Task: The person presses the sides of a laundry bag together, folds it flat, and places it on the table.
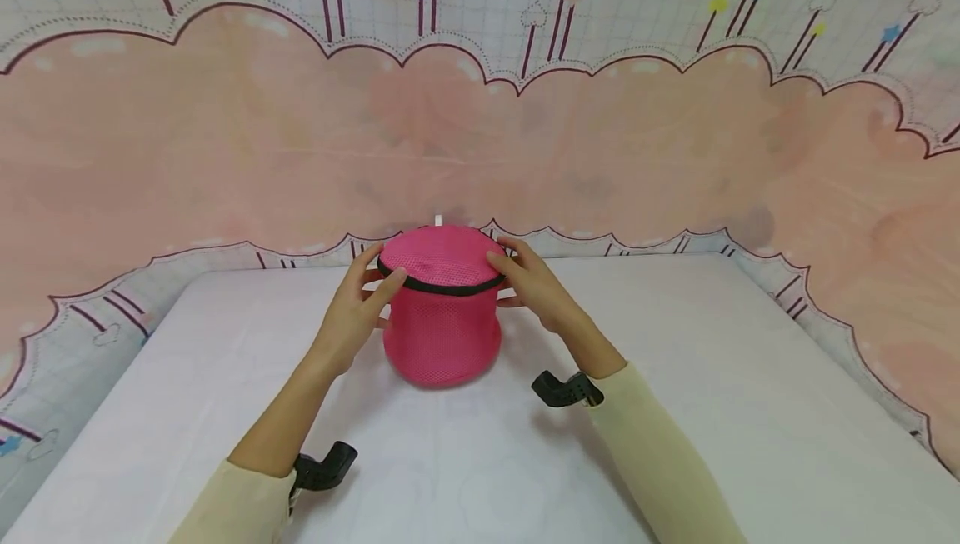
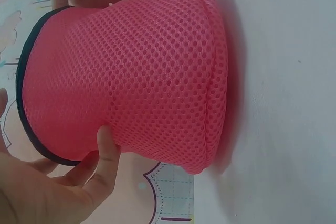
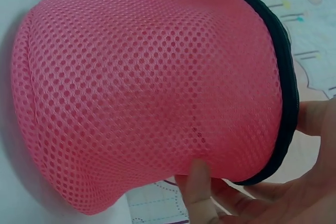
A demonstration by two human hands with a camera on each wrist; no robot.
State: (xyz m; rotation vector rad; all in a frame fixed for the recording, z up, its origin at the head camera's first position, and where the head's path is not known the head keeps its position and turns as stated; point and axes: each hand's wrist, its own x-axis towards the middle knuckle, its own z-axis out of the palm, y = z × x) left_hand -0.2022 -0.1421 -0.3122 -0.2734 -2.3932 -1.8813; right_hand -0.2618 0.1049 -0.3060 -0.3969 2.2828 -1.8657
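A pink mesh laundry bag (image 1: 442,336), shaped like a drum, stands upright on the white table. Black trim (image 1: 442,287) runs around its top edge, and a small white tab (image 1: 438,220) sticks up behind the pink top. My left hand (image 1: 347,315) holds the bag's upper left side, thumb at the trim and fingers along the wall. On the opposite side my right hand (image 1: 542,287) grips the upper edge, its thumb over the top. The mesh wall (image 2: 152,66) bows inward below the trim and flares at the base. Nothing inside the bag shows.
The white tabletop (image 1: 712,377) stretches around the bag, with its far edge just behind. A peach and white patterned curtain (image 1: 525,152) hangs beyond the table and along its sides. Black wrist cameras (image 1: 326,467) sit on both forearms.
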